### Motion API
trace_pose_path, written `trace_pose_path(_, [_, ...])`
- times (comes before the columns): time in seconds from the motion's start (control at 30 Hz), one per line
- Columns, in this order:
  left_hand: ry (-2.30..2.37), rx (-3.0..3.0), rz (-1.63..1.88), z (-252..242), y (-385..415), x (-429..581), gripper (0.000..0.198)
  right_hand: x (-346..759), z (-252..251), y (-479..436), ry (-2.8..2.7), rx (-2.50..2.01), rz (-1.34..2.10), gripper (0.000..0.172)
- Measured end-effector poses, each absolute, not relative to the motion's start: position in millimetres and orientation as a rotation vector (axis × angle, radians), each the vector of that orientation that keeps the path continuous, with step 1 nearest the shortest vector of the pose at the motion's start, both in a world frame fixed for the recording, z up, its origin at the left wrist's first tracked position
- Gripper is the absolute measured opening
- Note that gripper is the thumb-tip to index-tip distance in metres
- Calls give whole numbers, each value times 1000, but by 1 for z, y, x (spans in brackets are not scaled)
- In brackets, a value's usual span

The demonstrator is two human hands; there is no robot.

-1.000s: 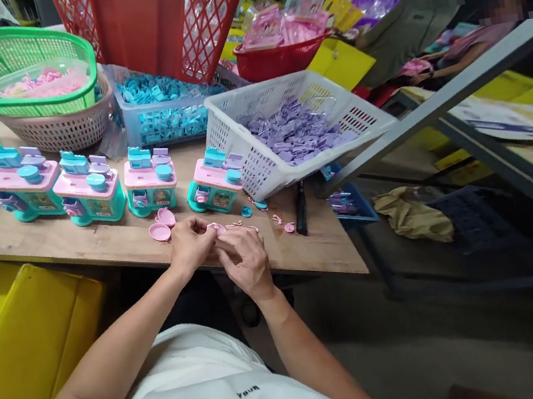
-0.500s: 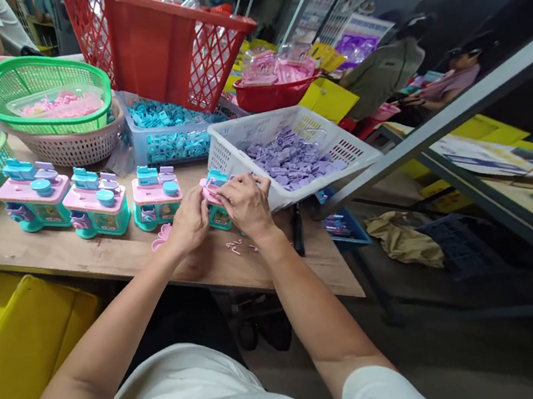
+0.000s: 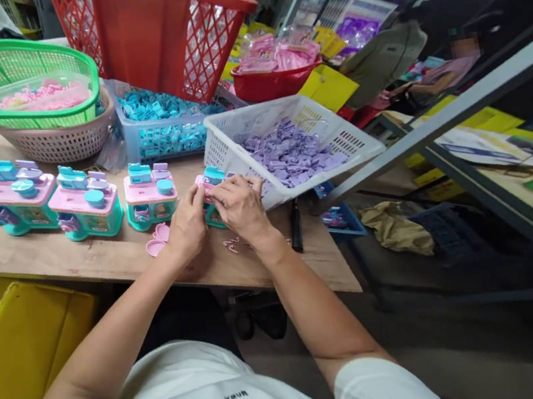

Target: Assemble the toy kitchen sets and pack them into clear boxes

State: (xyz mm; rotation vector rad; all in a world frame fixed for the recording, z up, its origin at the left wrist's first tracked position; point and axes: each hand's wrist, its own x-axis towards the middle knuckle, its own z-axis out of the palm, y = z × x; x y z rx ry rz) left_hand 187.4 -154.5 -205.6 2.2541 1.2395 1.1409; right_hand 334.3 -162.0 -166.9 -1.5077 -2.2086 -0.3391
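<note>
My left hand [image 3: 188, 224] and my right hand [image 3: 240, 207] meet over a small toy kitchen [image 3: 214, 218], teal below with a pink top and a blue part at its back. The left fingers are closed at its near left side. Right fingertips pinch together at the pink top; whatever they hold is mostly hidden. Three like toy kitchens, a left one [image 3: 17, 195], a middle one [image 3: 86, 204] and a right one [image 3: 150, 194], stand in a row to the left. Pink petal-shaped pieces [image 3: 156, 245] and tiny pink hooked pieces [image 3: 231, 245] lie near my hands.
A white basket of purple parts [image 3: 292, 155] adjoins my right hand. Behind stand a clear bin of blue parts [image 3: 160, 135], a red basket [image 3: 145, 40] and a green basket [image 3: 19, 60]. A black-handled tool [image 3: 295, 225] lies near the table's right edge. Another person [image 3: 453, 72] sits far right.
The view has shifted slightly, so the baskets and toys at the left sit farther left. Both hands stay at the same toy kitchen, with only small finger movement.
</note>
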Motion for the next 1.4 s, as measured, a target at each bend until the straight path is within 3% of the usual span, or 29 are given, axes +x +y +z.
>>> trace_pose_path(0.13, [1315,2383,997,-187,-168,179,51,334,-163,-172,-2190,-1527,-335,27])
trace_pose_path(0.23, [1379,2478,1050,-187,-191,155,38,345,-173,-201,-2073,-1514,-317,29])
trace_pose_path(0.33, [1724,2358,1109,-202,-212,122,25,363,-202,-239,-1998,-1533,-155,23])
trace_pose_path(0.47, [2042,2179,916,-220,-221,95,35,377,-237,-262,-1932,-1523,51,17])
trace_pose_path(0.6, [1906,2143,761,-217,-220,93,20,372,-239,-258,-1924,-1495,125,20])
trace_pose_path(0.87, [1344,1633,970,-214,-224,123,9,334,-222,-260,-1643,-1353,601,16])
trace_pose_path(0.97, [1234,1530,929,-217,-225,135,27,323,-221,-257,-1591,-1271,621,30])
trace_pose_path(1.03, [1165,1514,885,-218,-225,138,31,318,-222,-254,-1601,-1248,608,29])
trace_pose_path(1.23, [1049,1369,922,-216,-223,146,19,299,-233,-242,-1177,-1132,843,19])
trace_pose_path(1.4, [876,1040,954,-208,-225,157,42,279,-236,-236,-993,-1061,920,25])
